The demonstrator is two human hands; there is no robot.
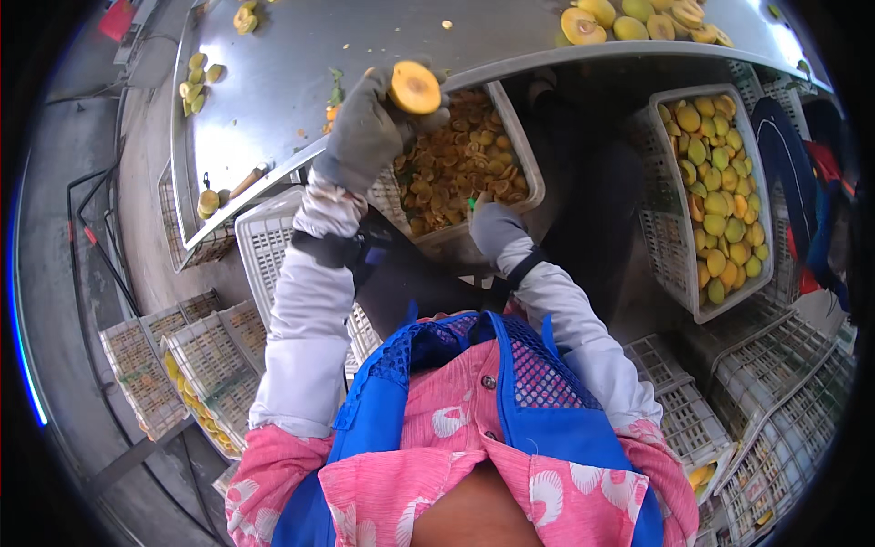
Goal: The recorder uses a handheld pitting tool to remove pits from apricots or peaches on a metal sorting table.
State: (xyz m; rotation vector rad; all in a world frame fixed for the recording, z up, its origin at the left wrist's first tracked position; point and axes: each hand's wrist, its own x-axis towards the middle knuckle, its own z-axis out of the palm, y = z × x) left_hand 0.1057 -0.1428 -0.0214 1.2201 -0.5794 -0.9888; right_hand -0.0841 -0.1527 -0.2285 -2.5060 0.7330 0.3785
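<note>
My left hand (372,123), in a grey glove, holds a halved yellow peach (415,87) with its cut face up, over the edge of the metal table (287,75). Lower and to the right, my right hand (497,225), also gloved, is closed around a small tool with a green part (472,202); the rest of the tool is hidden or too small to tell. Beneath both hands stands a plastic crate (532,164) with brownish-orange fruit pieces and scraps in it.
Fruit halves (636,24) lie on the table's far right, and smaller groups at its left. A wooden-handled tool (247,180) rests near the left edge. A crate of yellow-green fruit (763,205) stands at right, beside a person's dark trouser leg (786,157). Stacked crates (205,369) flank me.
</note>
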